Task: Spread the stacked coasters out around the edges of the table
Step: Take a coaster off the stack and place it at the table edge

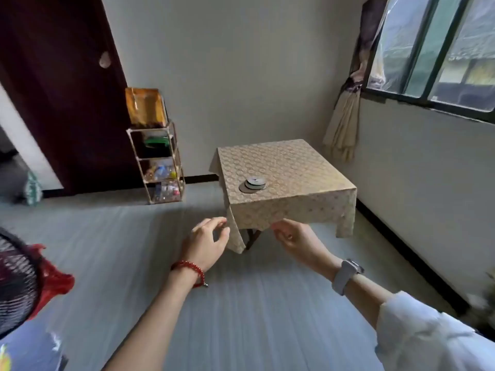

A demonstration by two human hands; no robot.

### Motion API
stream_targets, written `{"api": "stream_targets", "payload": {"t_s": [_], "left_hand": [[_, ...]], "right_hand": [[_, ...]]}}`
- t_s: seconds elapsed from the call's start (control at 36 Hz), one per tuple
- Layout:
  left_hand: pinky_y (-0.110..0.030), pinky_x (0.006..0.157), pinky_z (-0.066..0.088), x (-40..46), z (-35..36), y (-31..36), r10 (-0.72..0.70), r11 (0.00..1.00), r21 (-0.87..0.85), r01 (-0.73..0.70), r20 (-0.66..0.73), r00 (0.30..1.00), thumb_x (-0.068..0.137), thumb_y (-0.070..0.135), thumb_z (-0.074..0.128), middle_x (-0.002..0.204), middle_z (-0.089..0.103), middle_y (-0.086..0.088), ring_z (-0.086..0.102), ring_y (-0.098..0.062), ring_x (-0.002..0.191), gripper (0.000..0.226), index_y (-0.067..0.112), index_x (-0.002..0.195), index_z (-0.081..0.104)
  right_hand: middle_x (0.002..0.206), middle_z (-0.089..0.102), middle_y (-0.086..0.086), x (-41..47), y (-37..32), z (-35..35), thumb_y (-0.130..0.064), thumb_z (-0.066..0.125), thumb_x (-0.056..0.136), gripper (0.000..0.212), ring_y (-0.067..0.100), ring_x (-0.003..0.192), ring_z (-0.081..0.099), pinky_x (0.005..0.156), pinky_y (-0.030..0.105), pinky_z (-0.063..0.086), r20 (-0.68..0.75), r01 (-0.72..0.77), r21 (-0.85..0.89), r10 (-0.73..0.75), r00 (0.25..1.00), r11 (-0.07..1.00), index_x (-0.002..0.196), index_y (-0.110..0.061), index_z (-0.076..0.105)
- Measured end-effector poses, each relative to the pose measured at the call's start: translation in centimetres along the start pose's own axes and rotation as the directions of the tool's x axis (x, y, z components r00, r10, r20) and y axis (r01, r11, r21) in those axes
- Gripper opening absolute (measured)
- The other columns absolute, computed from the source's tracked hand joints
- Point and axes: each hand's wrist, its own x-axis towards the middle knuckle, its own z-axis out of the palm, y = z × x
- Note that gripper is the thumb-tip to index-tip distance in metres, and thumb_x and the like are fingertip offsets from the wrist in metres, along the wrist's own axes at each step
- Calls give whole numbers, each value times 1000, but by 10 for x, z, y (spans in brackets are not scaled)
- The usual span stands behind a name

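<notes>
A small stack of round grey coasters (254, 184) lies on the near left part of a square table (308, 170) covered by a beige patterned cloth. My left hand (207, 242), with a red bead bracelet on the wrist, is held out in the air below the table's near left corner, fingers apart and holding nothing. My right hand (293, 238), with a grey watch on the wrist, hangs in front of the cloth's hanging front edge, fingers curled; whether it pinches the cloth is unclear. Both hands are well short of the coasters.
A narrow shelf rack (158, 162) with small items stands by the wall left of the table. A dark door (59, 89) is at the left, a window (434, 54) and tied curtain (345, 124) at the right. A fan (16, 285) is at my left.
</notes>
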Motion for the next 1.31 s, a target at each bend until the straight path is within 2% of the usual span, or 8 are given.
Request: {"api": "stream_targets", "payload": {"t_s": [0.22, 0.44, 0.69, 0.81, 0.92, 1.03, 1.14, 1.31], "left_hand": [[-36, 90, 47, 154, 76, -48, -121, 991, -39, 129, 164, 979, 84, 23, 55, 107, 65, -7, 59, -26, 102, 25, 15, 107, 62], [-28, 91, 41, 284, 186, -88, -167, 981, -49, 190, 300, 939, 85, 21, 54, 115, 62, -11, 56, -26, 106, 29, 13, 112, 59], [-36, 102, 35, 426, 301, -168, -410, 908, 164, 387, 544, 732, 90, 30, 44, 136, 44, -12, 42, -29, 123, 40, 13, 126, 45], [-36, 102, 32, 473, 335, -188, -443, 888, 155, 433, 543, 714, 89, 25, 45, 132, 45, -14, 40, -29, 123, 37, 12, 124, 47], [-31, 96, 35, 501, 359, -215, -493, 857, 151, 492, 514, 701, 88, 18, 46, 126, 45, -13, 47, -27, 114, 34, 8, 121, 48], [-31, 101, 33, 525, 383, -251, -514, 836, 140, 530, 535, 670, 89, 15, 46, 137, 33, -13, 48, -26, 115, 43, 7, 131, 37], [-49, 109, 30, 550, 407, -290, -507, 855, 201, 478, 518, 689, 87, 16, 48, 147, 22, -9, 27, -29, 132, 53, 15, 137, 30], [-56, 113, 17, 577, 431, -335, -455, 889, 320, 328, 535, 712, 87, 22, 44, 154, 8, -3, 3, -28, 141, 57, 27, 138, 22]], "right_hand": [[87, 70, 4, 122, 78, 12, -6, 49, 86, 19, 13, 75, 56, 66, 24, 38, 66, -162, 46, 158, 985, 986, 87, -11, 67], [99, 71, 13, 258, 184, 35, -8, 47, 89, 20, 25, 93, 61, 79, 32, 45, 82, -304, 48, 299, 951, 952, 95, -6, 67], [110, 68, 15, 434, 311, 94, -9, 48, 89, 24, 29, 102, 62, 89, 35, 49, 273, -441, 17, 420, 865, 897, 108, -6, 63], [120, 64, 15, 496, 345, 124, -8, 46, 91, 26, 27, 107, 60, 95, 36, 49, 392, -447, -39, 425, 816, 894, 114, -5, 58], [120, 64, 9, 549, 368, 155, -11, 44, 92, 29, 20, 103, 63, 82, 23, 50, 481, -391, -153, 414, 773, 908, 119, -10, 55], [132, 52, 14, 599, 388, 188, -8, 43, 91, 36, 25, 116, 53, 101, 33, 44, 528, -324, -193, 376, 761, 926, 127, -9, 45], [143, 35, 10, 638, 408, 219, -12, 41, 90, 48, 27, 128, 35, 106, 45, 38, 553, -43, -355, 247, 796, 934, 136, -21, 29], [157, -3, 4, 696, 435, 255, -14, 40, 89, 69, 28, 143, 1, 114, 58, 5, 725, 270, -426, 147, 673, 864, 143, -29, 0]]}}
